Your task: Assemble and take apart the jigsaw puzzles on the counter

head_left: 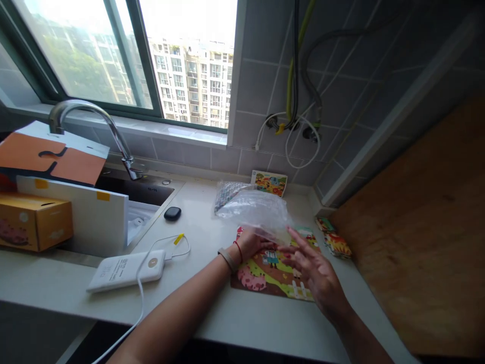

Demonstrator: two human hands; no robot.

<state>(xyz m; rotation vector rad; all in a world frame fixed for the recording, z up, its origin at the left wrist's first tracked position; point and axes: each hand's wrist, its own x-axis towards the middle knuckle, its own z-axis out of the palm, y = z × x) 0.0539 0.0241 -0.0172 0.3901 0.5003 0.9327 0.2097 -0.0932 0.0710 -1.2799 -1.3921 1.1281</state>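
Note:
A crumpled clear plastic bag (pixel 261 206) lies over the back part of a colourful farm-picture puzzle board (pixel 252 278). My left hand (pixel 250 243) is at the bag's near edge, above the board, its fingers curled and partly hidden, seemingly closed on the plastic. To its right, my right hand (pixel 316 275) hovers over the board's right side, fingers stretched out and apart, the tips close to the bag's edge. Whether those tips touch the plastic I cannot tell. Behind the bag, a small picture card (pixel 270 182) leans on the tiled wall.
Small picture pieces (pixel 335 238) are piled by the wooden panel (pixel 413 227) at right. On the left are a white power bank (pixel 129 273) with a cable, a black case (pixel 173 214), an orange box (pixel 53 222), a white board (pixel 94 217) and the sink with its faucet (pixel 113 131).

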